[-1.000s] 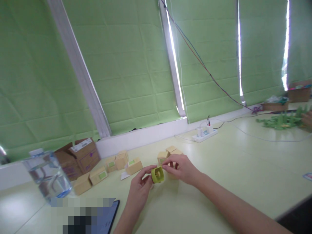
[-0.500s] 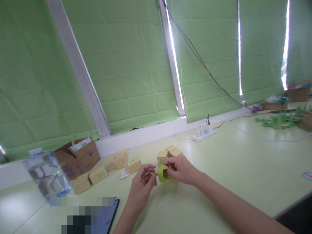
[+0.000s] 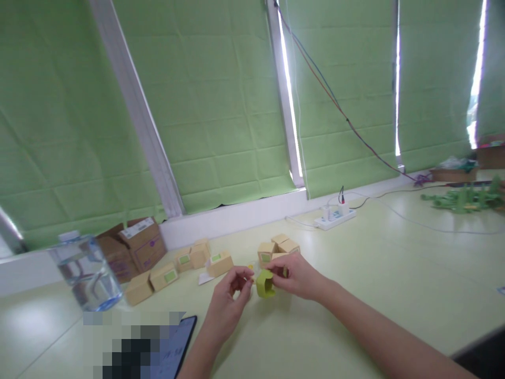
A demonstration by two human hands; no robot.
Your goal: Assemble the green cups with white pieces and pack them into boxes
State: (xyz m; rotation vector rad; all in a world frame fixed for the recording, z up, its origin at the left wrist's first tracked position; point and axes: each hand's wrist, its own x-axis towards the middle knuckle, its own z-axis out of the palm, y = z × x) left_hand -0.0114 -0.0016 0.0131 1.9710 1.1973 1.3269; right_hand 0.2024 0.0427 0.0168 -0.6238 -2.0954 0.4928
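A small yellow-green hollow piece [image 3: 263, 285], curved with an open side, is held between my two hands above the table. My right hand [image 3: 298, 276] is closed in a pinch on its upper right edge. At the piece's left end, the thumb and fingertips of my left hand [image 3: 229, 302] are pinched together on a tiny orange bit, too small to name. Several small tan cardboard boxes [image 3: 267, 253] stand just behind my right hand. Another tan box with a green label [image 3: 221, 263] lies behind my left hand.
On the left are a large water bottle [image 3: 89, 273], an opened brown carton [image 3: 147, 247] and a phone [image 3: 171, 345]. A white power strip [image 3: 335, 218] with plugs sits near the wall. Green plastic parts [image 3: 465, 200] lie at the far right, before a shallow box [image 3: 452, 175].
The view has shifted slightly, so the background sits further right. Both hands keep their grip, and the yellow-green piece has turned a little, showing more of its opening.
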